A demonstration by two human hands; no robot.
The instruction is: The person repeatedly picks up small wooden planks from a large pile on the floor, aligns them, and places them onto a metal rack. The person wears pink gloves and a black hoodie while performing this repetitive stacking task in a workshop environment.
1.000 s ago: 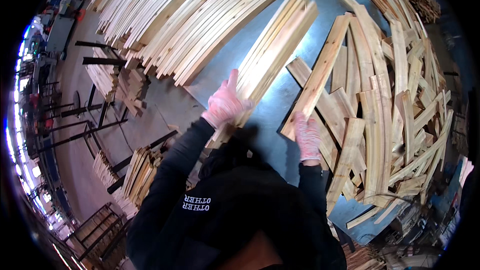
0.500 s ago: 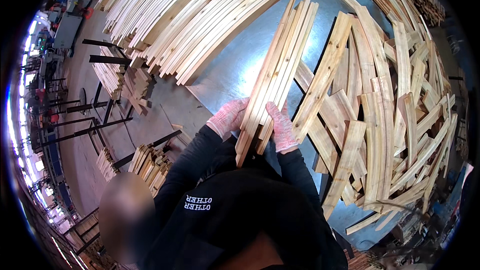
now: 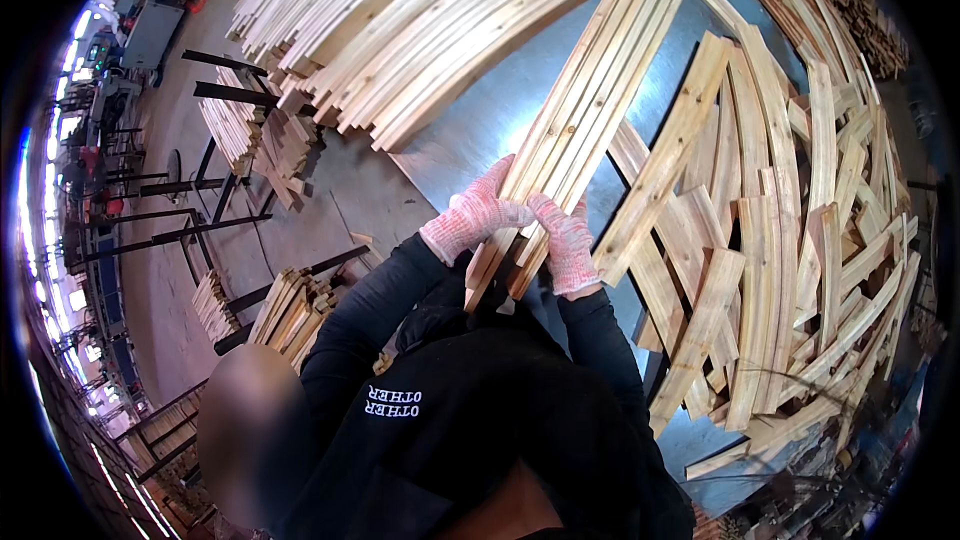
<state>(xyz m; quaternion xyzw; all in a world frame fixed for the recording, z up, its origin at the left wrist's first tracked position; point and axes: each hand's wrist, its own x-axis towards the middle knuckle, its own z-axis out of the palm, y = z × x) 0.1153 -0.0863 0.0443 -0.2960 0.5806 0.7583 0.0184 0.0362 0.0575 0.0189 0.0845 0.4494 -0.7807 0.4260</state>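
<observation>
A bundle of several narrow wooden slats (image 3: 585, 100) lies lengthwise between my hands, its far end angled up and to the right. My left hand (image 3: 480, 212), in a pink-and-white knit glove, wraps the bundle's left side with its thumb across the top. On the right side, my right hand (image 3: 566, 243), gloved alike, is closed on the same slats. The near ends are uneven and stick out past my hands toward my dark jacket. Fingers beneath the bundle are hidden.
A shiny metal table (image 3: 470, 125) lies beneath the bundle. Long slats stand in a neat row (image 3: 400, 40) at the far left. Loose boards (image 3: 760, 270) pile up on the right. Black metal racks (image 3: 235, 92) and a small slat stack (image 3: 290, 315) are at the left.
My left hand has shifted slightly up and inward over the bundle, its thumb now across the top. The bundle's far end has moved away and to the right in view.
</observation>
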